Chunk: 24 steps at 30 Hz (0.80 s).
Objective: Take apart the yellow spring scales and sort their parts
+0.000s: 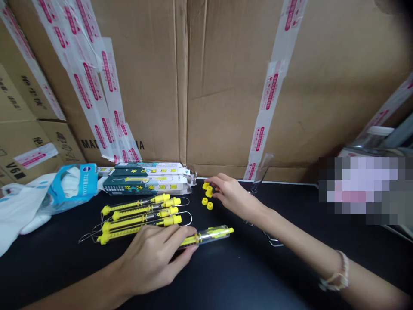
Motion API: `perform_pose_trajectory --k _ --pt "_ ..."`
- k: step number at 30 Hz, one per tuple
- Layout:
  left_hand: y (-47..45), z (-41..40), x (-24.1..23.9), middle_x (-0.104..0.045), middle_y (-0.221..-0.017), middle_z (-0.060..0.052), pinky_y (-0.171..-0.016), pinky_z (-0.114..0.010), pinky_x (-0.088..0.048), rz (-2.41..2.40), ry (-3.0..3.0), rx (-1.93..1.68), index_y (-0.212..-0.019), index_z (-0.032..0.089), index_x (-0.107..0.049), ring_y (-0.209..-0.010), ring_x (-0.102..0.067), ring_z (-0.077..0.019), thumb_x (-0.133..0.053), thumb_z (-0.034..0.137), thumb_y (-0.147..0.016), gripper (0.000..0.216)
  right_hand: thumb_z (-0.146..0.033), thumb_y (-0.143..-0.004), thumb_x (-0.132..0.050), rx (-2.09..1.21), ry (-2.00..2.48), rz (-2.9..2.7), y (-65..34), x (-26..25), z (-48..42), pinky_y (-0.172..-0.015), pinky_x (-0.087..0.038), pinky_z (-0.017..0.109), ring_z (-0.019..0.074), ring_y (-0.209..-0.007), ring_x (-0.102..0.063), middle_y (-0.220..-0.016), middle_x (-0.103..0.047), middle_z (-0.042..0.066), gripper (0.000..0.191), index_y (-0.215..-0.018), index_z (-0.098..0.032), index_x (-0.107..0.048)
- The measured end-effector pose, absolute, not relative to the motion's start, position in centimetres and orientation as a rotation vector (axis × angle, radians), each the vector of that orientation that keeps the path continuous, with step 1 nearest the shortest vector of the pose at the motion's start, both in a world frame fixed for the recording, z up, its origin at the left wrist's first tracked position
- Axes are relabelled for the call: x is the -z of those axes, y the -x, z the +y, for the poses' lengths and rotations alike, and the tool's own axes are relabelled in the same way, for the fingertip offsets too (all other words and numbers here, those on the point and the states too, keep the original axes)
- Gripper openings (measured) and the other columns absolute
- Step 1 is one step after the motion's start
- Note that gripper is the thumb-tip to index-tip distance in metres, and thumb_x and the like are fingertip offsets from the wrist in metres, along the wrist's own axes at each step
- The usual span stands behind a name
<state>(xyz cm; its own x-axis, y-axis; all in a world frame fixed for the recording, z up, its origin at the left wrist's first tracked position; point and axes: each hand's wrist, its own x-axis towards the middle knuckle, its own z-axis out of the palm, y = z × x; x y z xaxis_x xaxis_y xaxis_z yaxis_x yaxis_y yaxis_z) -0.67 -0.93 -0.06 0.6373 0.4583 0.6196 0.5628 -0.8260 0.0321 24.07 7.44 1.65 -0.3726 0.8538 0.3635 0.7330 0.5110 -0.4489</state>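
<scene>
My left hand (158, 254) is wrapped round a spring scale (214, 233), whose clear tube and yellow inner part stick out to the right. Beyond it, my right hand (229, 193) reaches to a small group of yellow caps, thumb and fingers closing on one yellow cap (209, 192). Two loose yellow caps (207, 203) lie just in front of those fingers. To the left, several yellow spring scales (138, 215) with wire hooks lie side by side on the black table (226, 275). My left hand covers part of the nearest one.
Several printed boxes (148, 183) lie behind the scales. A blue-and-white plastic pack (75, 185) and a white bag (26, 211) sit at the left. Large taped cartons (219, 86) wall the back. A clear tube (263, 170) and wire hooks (273, 240) lie near my right forearm.
</scene>
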Motion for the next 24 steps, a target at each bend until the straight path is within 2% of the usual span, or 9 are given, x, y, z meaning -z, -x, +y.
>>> perform_pose_trajectory --k 1,3,5,7,9,12,17,21,24 --pt "0.7 -0.9 0.1 -0.077 -0.090 0.002 -0.056 -0.030 -0.057 -0.852 2.688 0.956 -0.109 0.022 -0.060 -0.064 -0.074 -0.0177 -0.054 0.026 -0.099 0.012 0.001 -0.083 -0.059 -0.290 1.279 -2.178 -24.0 -1.9 7.2 -0.090 -0.053 0.038 0.0219 -0.100 -0.066 -0.114 -0.065 0.011 0.043 -0.121 -0.016 -0.064" --pt "0.7 -0.9 0.1 -0.077 -0.091 0.003 -0.057 -0.030 -0.056 -0.859 2.682 0.968 -0.109 0.022 -0.060 -0.066 -0.074 -0.0177 -0.054 0.026 -0.099 0.012 -0.008 -0.089 -0.057 -0.311 1.253 -2.128 -24.1 -2.5 6.2 -0.087 -0.054 0.038 0.0207 -0.095 -0.067 -0.113 -0.066 0.011 0.036 -0.123 -0.018 -0.063" --pt "0.8 -0.9 0.1 -0.077 -0.093 0.003 -0.057 -0.030 -0.055 -0.866 2.674 0.976 -0.110 0.022 -0.060 -0.068 -0.075 -0.0177 -0.054 0.026 -0.100 0.013 -0.024 -0.098 -0.053 -0.355 1.233 -2.088 -24.4 -3.2 4.7 -0.082 -0.056 0.036 0.0194 -0.088 -0.068 -0.104 -0.070 0.009 0.022 -0.114 -0.018 -0.067" --pt "0.8 -0.8 0.1 -0.077 -0.094 0.003 -0.057 -0.030 -0.055 -0.874 2.670 0.982 -0.111 0.022 -0.060 -0.067 -0.075 -0.0175 -0.054 0.027 -0.100 0.013 -0.036 -0.103 -0.046 -0.424 1.213 -2.088 -24.7 -3.6 2.7 -0.079 -0.056 0.034 0.0191 -0.085 -0.070 -0.095 -0.073 0.006 0.030 -0.102 -0.019 -0.071" --pt "0.8 -0.8 0.1 -0.077 -0.095 0.004 -0.057 -0.030 -0.055 -0.884 2.669 0.986 -0.111 0.023 -0.060 -0.066 -0.075 -0.0172 -0.053 0.029 -0.101 0.014 -0.040 -0.102 -0.049 -0.506 1.173 -2.122 -24.9 -3.4 0.6 -0.084 -0.056 0.032 0.0187 -0.092 -0.070 -0.101 -0.075 0.004 0.029 -0.107 -0.023 -0.072" --pt "0.8 -0.8 0.1 -0.077 -0.095 0.004 -0.058 -0.029 -0.055 -0.876 2.690 0.974 -0.112 0.023 -0.059 -0.067 -0.075 -0.0163 -0.051 0.030 -0.102 0.015 -0.043 -0.093 -0.065 -0.725 1.144 -2.143 -25.0 -2.2 -2.1 -0.083 -0.055 0.029 0.0187 -0.094 -0.070 -0.114 -0.074 0.003 0.032 -0.121 -0.027 -0.067" --pt "1.1 -0.5 0.2 -0.075 -0.098 0.000 -0.070 -0.025 -0.058 -0.877 2.640 1.018 -0.120 0.019 -0.057 -0.078 -0.075 -0.0150 -0.048 0.041 -0.104 0.028 -0.034 -0.099 -0.054 -0.693 1.213 -2.038 -25.6 -1.3 -3.7 -0.079 -0.052 0.027 0.0173 -0.089 -0.070 -0.102 -0.074 0.000 0.019 -0.111 -0.028 -0.068" --pt "1.1 -0.1 0.0 -0.074 -0.098 0.001 -0.074 -0.022 -0.057 -0.970 2.689 1.040 -0.111 0.020 -0.060 -0.082 -0.074 -0.0130 -0.046 0.045 -0.103 0.029 -0.047 -0.099 -0.048 -0.704 1.367 -1.934 -26.7 -1.7 -3.9 -0.062 -0.047 0.026 0.0171 -0.071 -0.063 -0.085 -0.070 0.000 0.029 -0.103 -0.027 -0.068" --pt "1.0 -0.1 -0.5 -0.073 -0.092 0.001 -0.071 -0.024 -0.055 -0.906 2.715 1.008 -0.105 0.020 -0.061 -0.079 -0.073 -0.0138 -0.041 0.043 -0.106 0.031 -0.057 -0.099 -0.042 -0.873 1.420 -1.856 -26.9 -1.5 -4.1 -0.054 -0.038 0.024 0.0138 -0.058 -0.048 -0.064 -0.052 -0.003 0.044 -0.084 -0.023 -0.064"
